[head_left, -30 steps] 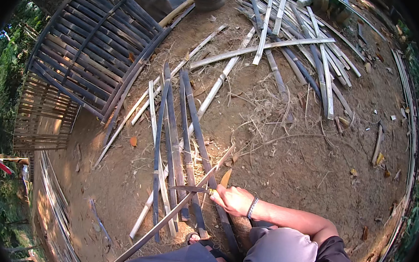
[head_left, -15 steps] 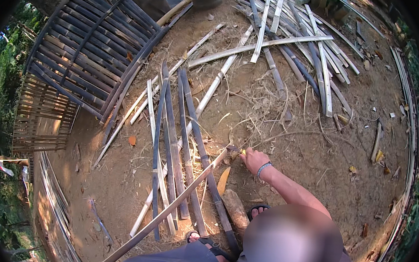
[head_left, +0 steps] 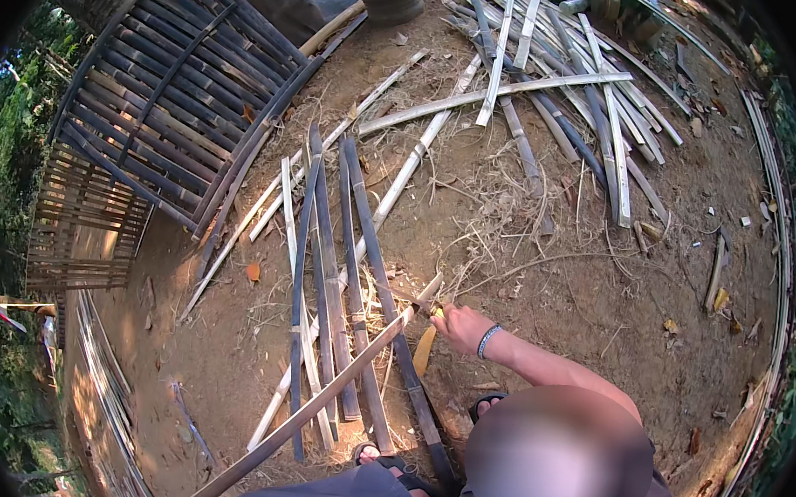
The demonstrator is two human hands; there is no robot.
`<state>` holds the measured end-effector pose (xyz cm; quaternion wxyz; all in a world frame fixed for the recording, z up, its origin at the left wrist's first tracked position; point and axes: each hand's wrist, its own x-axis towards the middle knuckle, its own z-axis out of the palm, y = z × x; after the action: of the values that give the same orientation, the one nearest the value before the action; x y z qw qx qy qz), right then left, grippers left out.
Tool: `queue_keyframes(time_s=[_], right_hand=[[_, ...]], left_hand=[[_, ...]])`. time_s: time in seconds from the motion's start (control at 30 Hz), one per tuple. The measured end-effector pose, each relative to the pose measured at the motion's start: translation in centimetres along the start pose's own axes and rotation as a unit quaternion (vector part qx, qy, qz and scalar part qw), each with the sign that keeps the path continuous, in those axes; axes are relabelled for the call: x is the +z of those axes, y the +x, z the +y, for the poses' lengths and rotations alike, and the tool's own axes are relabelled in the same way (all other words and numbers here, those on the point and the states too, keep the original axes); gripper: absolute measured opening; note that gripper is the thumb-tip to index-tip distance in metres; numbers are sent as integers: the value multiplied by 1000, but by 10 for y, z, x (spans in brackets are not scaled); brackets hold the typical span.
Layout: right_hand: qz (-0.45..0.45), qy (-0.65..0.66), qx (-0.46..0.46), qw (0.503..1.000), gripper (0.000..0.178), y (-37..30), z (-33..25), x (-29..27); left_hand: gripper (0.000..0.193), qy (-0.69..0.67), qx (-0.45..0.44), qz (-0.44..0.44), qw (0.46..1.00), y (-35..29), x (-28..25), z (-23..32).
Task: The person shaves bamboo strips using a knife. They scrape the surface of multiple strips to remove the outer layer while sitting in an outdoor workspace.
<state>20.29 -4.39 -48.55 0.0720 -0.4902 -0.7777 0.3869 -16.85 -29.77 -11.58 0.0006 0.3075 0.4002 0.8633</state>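
Observation:
My right hand (head_left: 463, 329), with a beaded bracelet at the wrist, grips a knife (head_left: 437, 314) by its yellowish handle. The thin blade points left and lies across a long split bamboo strip (head_left: 351, 368), a little below its pale far end. The strip slants from the lower left edge up to the middle, above other strips. My left hand is out of view. A yellow-brown leaf-like piece (head_left: 424, 351) lies just below the knife. Several dark bamboo strips (head_left: 328, 285) lie side by side on the ground under the strip, among pale shavings.
A large pile of bamboo strips (head_left: 605, 115) lies at the far right. A dark slatted bamboo frame (head_left: 177, 82) and a lighter slatted panel (head_left: 86, 229) stand at the left. My sandalled feet (head_left: 368, 453) are below. More long strips (head_left: 108, 366) lie at the lower left.
My right hand has drawn the knife down and left, toward me, from the strip's far end along the strip. The strip itself stays in nearly the same place.

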Motion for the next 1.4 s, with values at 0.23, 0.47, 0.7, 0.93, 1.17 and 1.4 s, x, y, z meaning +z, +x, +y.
queue_keyframes(time_s=[0.23,0.47,0.7,0.93,1.17,1.4], right_hand=[[16,-1,53,998,52,-7,13,-17],[21,115,41,992,50,-40,-56,0],[-21,122,26,992,48,-38,-74,6],[19,74,85,993,55,-19,-21,-8],[66,67,134,986,54,-33,8,-10],[98,455,219,858,48,-73,-24,-63]], left_hand=[[54,22,25,15,999,-5,8,-1],[55,0,16,36,999,-6,8,-1],[55,6,3,24,1000,-8,11,1],[53,-157,-61,-119,978,-5,-10,2],[36,-340,-87,-292,890,-11,-3,-1],[41,-324,-135,-196,916,-20,14,4]])
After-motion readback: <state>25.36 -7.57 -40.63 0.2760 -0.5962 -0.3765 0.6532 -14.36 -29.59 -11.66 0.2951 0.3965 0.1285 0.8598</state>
